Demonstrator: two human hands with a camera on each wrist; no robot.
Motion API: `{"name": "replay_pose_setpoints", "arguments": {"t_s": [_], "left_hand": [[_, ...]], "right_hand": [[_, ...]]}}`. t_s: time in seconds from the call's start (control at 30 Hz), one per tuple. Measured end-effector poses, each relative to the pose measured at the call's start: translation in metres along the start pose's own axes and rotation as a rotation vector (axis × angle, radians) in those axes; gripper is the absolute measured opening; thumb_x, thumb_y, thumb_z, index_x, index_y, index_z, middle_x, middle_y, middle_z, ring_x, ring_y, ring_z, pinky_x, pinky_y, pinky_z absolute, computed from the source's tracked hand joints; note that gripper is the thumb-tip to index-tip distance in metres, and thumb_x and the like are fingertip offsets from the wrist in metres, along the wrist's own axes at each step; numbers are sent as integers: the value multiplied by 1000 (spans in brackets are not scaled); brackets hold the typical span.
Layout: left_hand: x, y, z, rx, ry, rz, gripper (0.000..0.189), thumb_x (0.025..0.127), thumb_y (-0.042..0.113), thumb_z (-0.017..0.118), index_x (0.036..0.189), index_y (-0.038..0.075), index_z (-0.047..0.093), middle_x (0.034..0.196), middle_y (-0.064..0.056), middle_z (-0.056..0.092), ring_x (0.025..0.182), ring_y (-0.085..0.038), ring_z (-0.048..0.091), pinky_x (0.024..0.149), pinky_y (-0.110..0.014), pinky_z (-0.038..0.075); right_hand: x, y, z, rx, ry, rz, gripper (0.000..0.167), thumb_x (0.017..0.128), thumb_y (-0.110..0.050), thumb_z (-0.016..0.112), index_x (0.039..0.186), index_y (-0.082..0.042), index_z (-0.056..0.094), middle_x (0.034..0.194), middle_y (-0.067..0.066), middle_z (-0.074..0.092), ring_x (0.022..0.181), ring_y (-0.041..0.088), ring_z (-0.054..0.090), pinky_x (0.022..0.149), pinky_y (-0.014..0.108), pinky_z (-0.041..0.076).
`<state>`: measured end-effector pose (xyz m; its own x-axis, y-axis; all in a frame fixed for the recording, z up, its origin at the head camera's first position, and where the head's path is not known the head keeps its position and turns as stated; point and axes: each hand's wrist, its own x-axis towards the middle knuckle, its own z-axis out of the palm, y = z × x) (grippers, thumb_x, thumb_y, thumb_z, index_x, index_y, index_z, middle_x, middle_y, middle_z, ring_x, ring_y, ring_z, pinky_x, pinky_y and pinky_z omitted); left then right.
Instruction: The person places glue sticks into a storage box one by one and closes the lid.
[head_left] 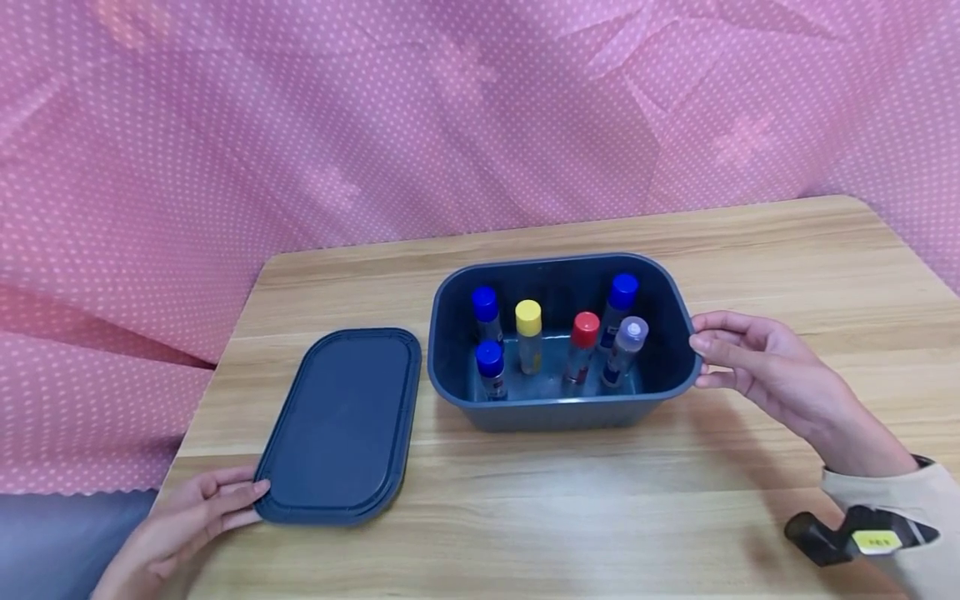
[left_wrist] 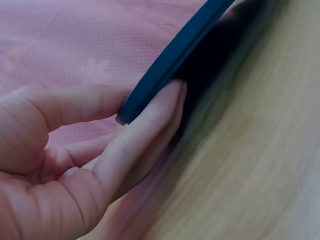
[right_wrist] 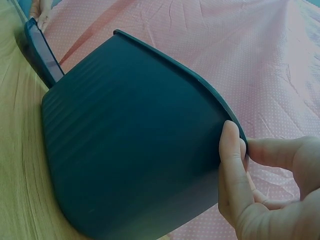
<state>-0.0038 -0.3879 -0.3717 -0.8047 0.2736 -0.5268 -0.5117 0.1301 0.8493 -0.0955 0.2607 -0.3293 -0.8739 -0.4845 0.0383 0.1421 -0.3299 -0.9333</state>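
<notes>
My left hand point(head_left: 186, 525) pinches the near left corner of a dark blue lid point(head_left: 348, 421), thumb on top and fingers beneath. In the left wrist view the lid's edge point(left_wrist: 165, 65) sits between thumb and fingers, tilted up from the wood. At the right end of a dark blue plastic bin point(head_left: 555, 415), my right hand point(head_left: 780, 375) pinches the rim. Inside the bin stand several clear glue sticks: blue-capped ones point(head_left: 490, 358), a yellow-capped one point(head_left: 528, 333), a red-capped one point(head_left: 583, 342) and one with a pale translucent cap point(head_left: 632, 333).
Both things are over a wood-grain table point(head_left: 570, 517), the lid left of the bin with a narrow gap between. Pink dotted cloth point(head_left: 450, 125) hangs behind the table and down its left side. A black strap device point(head_left: 855, 533) is on the right sleeve.
</notes>
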Motion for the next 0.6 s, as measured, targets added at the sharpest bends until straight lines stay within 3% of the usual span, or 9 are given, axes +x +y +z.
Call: {"name": "replay_pose_setpoints", "arguments": {"t_s": [0.1, 0.17, 0.23, 0.37, 0.6], "left_hand": [[4, -3, -1, -192, -217, 63, 29, 103, -3, 35, 126, -2, 53, 118, -1, 64, 110, -12, 61, 94, -33, 50], [9, -4, 1, -291, -340, 110, 40, 103, -6, 28, 121, 10, 59, 122, -6, 63, 114, -18, 60, 96, -36, 49], [12, -4, 4, -338, -399, 140, 42, 103, -6, 25, 122, 8, 59, 123, -10, 63, 115, -21, 59, 96, -37, 48], [14, -2, 10, -351, -455, 181, 46, 102, -8, 22, 126, 4, 59, 125, -14, 62, 117, -22, 57, 97, -37, 47], [16, -1, 18, -334, -477, 222, 49, 102, -9, 20, 129, 2, 58, 128, -15, 60, 119, -24, 56, 97, -36, 46]], "right_hand": [[0, 0, 0, -1, 0, -7, 28, 99, 10, 38, 115, 2, 59, 102, 9, 67, 88, 20, 69, 78, 35, 57], [0, 1, 0, -3, 0, -13, 28, 99, 10, 38, 115, 2, 59, 102, 9, 67, 88, 20, 69, 78, 35, 57], [0, 2, -1, -5, -1, -16, 28, 99, 10, 38, 115, 2, 59, 102, 10, 67, 87, 20, 69, 78, 34, 58], [-1, 3, -1, -11, -1, -16, 28, 99, 10, 38, 115, 1, 59, 101, 9, 67, 87, 20, 69, 77, 34, 58], [-2, 4, -2, -25, 0, -17, 28, 99, 10, 38, 115, 1, 59, 101, 8, 67, 86, 20, 69, 77, 34, 58]]}}
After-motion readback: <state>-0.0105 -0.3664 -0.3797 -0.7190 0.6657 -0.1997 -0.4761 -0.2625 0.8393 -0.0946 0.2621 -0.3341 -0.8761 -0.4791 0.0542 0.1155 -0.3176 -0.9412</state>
